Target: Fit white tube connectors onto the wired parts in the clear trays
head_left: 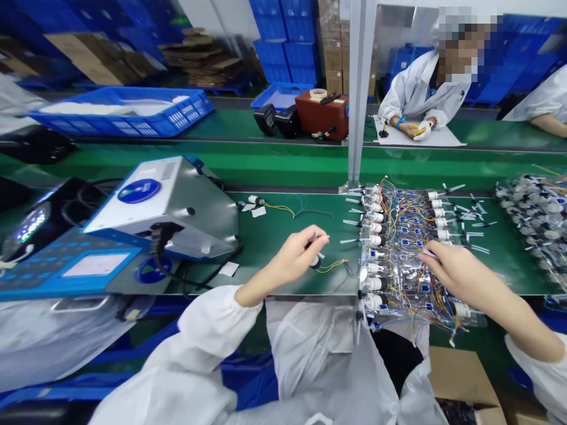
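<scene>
My left hand [299, 255] is closed in a pinch above the green bench; what sits between its fingertips is too small to make out. Just below it, partly hidden by the fingers, is a small black-and-white part [316, 262] with thin yellow and blue wires trailing right. My right hand [452, 267] is pinched on a small white strip [429, 253], over a clear plastic tray [401, 271]. Rows of white cylindrical parts [375, 227] with coloured wires and white strips lie in that tray.
Another wired part [256, 200] and white paper bits [258, 211] lie farther back. A silver-blue machine [190, 206] with a black cable stands left. More clear-packed parts [531, 218] lie right. A metal post [355, 94] rises behind; a co-worker [416, 94] sits across.
</scene>
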A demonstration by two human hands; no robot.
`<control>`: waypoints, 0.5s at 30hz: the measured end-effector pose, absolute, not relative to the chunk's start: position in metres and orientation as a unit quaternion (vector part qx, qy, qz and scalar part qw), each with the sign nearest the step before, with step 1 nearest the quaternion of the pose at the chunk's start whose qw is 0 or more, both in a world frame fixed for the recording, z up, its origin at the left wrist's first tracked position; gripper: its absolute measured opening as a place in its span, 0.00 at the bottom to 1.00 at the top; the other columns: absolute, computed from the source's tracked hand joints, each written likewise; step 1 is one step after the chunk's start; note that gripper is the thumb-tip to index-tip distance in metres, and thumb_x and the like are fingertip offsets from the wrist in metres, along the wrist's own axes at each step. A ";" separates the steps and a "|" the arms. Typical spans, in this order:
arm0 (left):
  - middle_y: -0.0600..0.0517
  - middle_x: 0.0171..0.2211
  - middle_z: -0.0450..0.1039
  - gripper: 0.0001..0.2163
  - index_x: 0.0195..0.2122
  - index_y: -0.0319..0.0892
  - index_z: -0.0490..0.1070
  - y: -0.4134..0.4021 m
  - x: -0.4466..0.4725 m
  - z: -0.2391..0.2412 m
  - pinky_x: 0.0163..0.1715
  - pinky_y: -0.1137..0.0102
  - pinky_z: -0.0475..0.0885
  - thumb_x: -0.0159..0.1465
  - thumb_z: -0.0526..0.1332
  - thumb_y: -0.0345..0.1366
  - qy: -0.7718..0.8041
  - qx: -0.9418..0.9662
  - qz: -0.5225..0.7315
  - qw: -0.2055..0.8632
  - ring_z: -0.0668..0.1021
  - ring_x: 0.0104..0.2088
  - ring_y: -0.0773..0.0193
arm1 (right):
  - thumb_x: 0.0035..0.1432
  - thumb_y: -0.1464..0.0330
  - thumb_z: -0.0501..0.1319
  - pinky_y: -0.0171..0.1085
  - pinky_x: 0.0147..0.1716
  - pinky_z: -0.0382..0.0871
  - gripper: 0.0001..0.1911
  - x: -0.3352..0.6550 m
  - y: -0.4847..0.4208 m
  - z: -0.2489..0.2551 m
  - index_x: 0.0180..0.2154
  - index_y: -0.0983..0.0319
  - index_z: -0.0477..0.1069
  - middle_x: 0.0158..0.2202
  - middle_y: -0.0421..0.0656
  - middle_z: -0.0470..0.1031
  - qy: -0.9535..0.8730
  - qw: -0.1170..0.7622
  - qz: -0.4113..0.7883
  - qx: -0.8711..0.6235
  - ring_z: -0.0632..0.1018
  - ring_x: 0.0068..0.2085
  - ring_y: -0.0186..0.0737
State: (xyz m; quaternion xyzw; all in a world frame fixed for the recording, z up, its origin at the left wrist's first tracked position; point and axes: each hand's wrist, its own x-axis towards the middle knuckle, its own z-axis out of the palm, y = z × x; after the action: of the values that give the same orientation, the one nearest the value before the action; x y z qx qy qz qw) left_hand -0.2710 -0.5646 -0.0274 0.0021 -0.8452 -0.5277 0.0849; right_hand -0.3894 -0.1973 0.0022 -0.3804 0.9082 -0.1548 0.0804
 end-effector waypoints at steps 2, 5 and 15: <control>0.59 0.22 0.60 0.15 0.36 0.42 0.68 -0.562 -0.281 -0.037 0.19 0.76 0.61 0.71 0.59 0.49 -0.759 0.049 -0.643 0.089 0.63 0.19 0.72 | 0.74 0.62 0.53 0.41 0.37 0.68 0.13 -0.401 -0.211 -0.016 0.39 0.59 0.71 0.36 0.47 0.78 0.901 0.084 -0.129 -0.405 0.79 0.36 0.45; 0.60 0.21 0.59 0.15 0.37 0.41 0.68 -0.565 -0.286 -0.043 0.19 0.77 0.59 0.68 0.64 0.49 -0.668 0.066 -0.734 0.105 0.62 0.19 0.74 | 0.72 0.63 0.57 0.41 0.40 0.70 0.11 -0.405 -0.225 -0.039 0.42 0.62 0.73 0.41 0.49 0.78 0.896 0.076 -0.066 -0.433 0.79 0.40 0.46; 0.53 0.28 0.73 0.17 0.37 0.38 0.74 -0.564 -0.274 -0.040 0.14 0.78 0.63 0.64 0.69 0.49 -0.669 0.111 -0.716 0.165 0.74 0.17 0.73 | 0.73 0.70 0.51 0.42 0.43 0.68 0.16 -0.401 -0.285 -0.051 0.42 0.63 0.78 0.37 0.50 0.79 0.830 0.052 -0.055 -0.553 0.77 0.38 0.43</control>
State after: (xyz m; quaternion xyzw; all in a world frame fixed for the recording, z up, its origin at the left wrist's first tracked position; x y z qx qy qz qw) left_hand -0.2745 -0.5637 -0.0401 0.1113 -0.6692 -0.7160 0.1647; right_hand -0.4006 -0.2851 -0.0508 -0.5531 0.8297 -0.0545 0.0524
